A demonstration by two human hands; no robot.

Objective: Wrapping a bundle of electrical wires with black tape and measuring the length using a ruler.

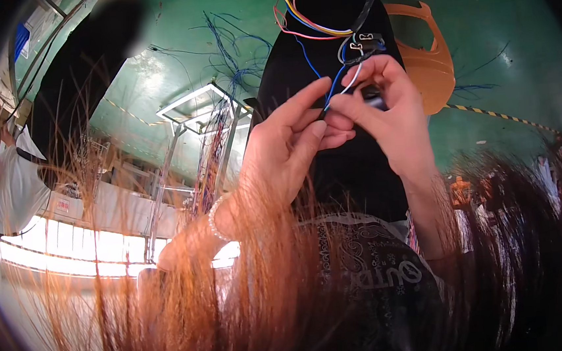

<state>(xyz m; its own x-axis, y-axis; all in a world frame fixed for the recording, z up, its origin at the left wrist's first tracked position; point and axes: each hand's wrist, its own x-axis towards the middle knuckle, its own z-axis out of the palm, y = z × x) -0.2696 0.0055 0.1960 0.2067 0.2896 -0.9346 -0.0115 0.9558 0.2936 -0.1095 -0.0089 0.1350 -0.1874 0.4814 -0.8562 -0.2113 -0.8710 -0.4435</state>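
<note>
Green floor (494,33), loose blue wires (239,78) scattered across, orange seat (441,74), black-and-yellow tape (507,118)

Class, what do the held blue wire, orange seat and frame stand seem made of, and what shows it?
Blue wire: probably plastic-coated, smooth, evenly coloured and gently curved.
Orange seat: likely moulded plastic, smooth, with rounded edges and a cut-out.
Frame stand: apparently metal, pale and shiny, with slim straight bars; painted or bare is unclear.

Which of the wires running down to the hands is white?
The white wire, curving in to the right hand. Its colour sets it apart from the blue wire just left of it.
</note>
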